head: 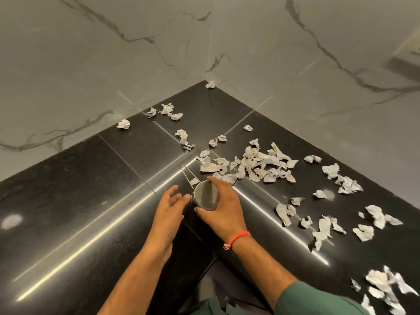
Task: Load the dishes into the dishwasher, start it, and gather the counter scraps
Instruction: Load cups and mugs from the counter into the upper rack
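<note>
Two hands at the steel cup, scraps all around

Two hands of mine meet at the inner corner of the black counter [75, 178]. My right hand [219, 206] grips a small steel cup [204, 196] from above, fingers curled over its far rim and thumb hooked on the near rim. The cup stands upright at the counter's front edge, its thin wire handle [189, 175] pointing away to the back left. My left hand [169, 209] is wide and relaxed just beside the cup on its left, fingers spread and holding nothing; whether the fingertips touch the cup's side I cannot tell.

Torn paper scraps [254, 164] lie scattered over the counter. The thickest heap sits just behind the cup, a little to its right, and one piece lies against the wire handle. More scraps trail off to the right toward the near edge, and several lie by the marble wall [95, 53] at the back, with one crumpled bit [210, 84] tucked right into the far corner. An orange thread band [238, 238] circles my right wrist, and a green sleeve [318, 298] covers that forearm.
</note>
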The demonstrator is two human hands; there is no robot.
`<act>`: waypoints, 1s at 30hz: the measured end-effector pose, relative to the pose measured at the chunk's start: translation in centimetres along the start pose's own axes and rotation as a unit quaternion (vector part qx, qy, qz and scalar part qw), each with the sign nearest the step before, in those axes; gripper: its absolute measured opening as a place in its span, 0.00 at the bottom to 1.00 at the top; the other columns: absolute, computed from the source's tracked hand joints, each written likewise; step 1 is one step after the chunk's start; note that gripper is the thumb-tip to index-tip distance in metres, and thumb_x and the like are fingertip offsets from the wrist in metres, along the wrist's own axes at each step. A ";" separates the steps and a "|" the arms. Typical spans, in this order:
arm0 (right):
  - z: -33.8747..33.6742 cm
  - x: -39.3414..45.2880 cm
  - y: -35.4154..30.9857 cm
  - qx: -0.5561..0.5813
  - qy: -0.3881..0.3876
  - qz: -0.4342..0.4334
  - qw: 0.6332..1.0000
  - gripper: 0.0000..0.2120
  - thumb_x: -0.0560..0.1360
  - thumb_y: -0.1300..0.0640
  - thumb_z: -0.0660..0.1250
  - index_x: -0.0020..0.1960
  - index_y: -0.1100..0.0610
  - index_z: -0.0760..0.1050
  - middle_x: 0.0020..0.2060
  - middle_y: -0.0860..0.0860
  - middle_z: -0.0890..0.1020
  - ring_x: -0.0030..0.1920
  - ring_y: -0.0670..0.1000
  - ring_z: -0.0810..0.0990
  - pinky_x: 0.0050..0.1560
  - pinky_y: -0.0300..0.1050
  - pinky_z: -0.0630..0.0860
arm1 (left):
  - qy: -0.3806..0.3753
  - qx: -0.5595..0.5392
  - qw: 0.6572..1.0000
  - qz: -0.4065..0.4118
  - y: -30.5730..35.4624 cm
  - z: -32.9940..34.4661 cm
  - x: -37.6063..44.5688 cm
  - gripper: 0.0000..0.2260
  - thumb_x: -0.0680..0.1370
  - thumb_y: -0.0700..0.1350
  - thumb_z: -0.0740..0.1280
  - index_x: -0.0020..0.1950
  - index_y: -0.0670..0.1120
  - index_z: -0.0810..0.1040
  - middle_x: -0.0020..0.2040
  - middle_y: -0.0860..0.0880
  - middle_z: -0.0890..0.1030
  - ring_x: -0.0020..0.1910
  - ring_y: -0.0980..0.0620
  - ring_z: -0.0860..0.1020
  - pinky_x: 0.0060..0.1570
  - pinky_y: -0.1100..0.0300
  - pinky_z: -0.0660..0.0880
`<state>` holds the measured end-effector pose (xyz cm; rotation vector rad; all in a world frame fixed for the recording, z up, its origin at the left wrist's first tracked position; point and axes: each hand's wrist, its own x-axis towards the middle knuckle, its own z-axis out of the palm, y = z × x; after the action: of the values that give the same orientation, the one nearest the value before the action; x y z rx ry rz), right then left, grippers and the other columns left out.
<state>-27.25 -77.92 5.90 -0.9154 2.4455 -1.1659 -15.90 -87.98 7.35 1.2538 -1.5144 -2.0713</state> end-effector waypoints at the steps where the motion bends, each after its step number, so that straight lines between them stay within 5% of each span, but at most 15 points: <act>1: -0.6 -0.3 0.1 0.010 0.018 0.005 1.000 0.38 0.63 0.49 0.78 0.71 0.43 0.69 0.65 0.39 0.73 0.66 0.43 0.69 0.67 0.40 0.68 | -0.018 0.002 1.000 0.000 0.1 0.6 0.1 0.22 0.80 0.51 0.68 0.74 0.57 0.69 0.67 0.52 0.78 0.66 0.55 0.76 0.69 0.50 0.71; 15: -9.7 -7.5 5.2 0.011 0.226 0.123 0.966 0.38 0.66 0.49 0.79 0.72 0.40 0.67 0.64 0.34 0.69 0.66 0.38 0.67 0.68 0.40 0.69 | -0.239 0.082 0.967 -0.012 -0.5 14.2 -2.7 0.13 0.81 0.43 0.68 0.65 0.51 0.76 0.55 0.47 0.85 0.56 0.50 0.84 0.63 0.46 0.77; 21: -13.3 -11.9 8.5 0.005 0.280 0.157 0.947 0.37 0.66 0.47 0.78 0.72 0.41 0.68 0.65 0.37 0.72 0.66 0.41 0.68 0.66 0.42 0.71 | -0.290 0.103 0.951 -0.004 -2.3 19.6 -6.6 0.13 0.81 0.39 0.67 0.64 0.50 0.76 0.53 0.47 0.86 0.52 0.50 0.85 0.52 0.55 0.79; 30: -18.4 -19.9 13.0 0.021 0.360 0.196 0.912 0.35 0.66 0.47 0.75 0.71 0.45 0.69 0.64 0.39 0.73 0.65 0.44 0.70 0.66 0.39 0.70 | -0.371 0.171 0.913 0.014 -5.9 26.4 -13.8 0.13 0.83 0.36 0.62 0.65 0.49 0.73 0.53 0.45 0.84 0.47 0.55 0.84 0.47 0.60 0.80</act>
<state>-26.68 -47.93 7.18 0.0820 2.9247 -1.5762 -26.83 -59.86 10.61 0.5065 -2.2641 -2.4860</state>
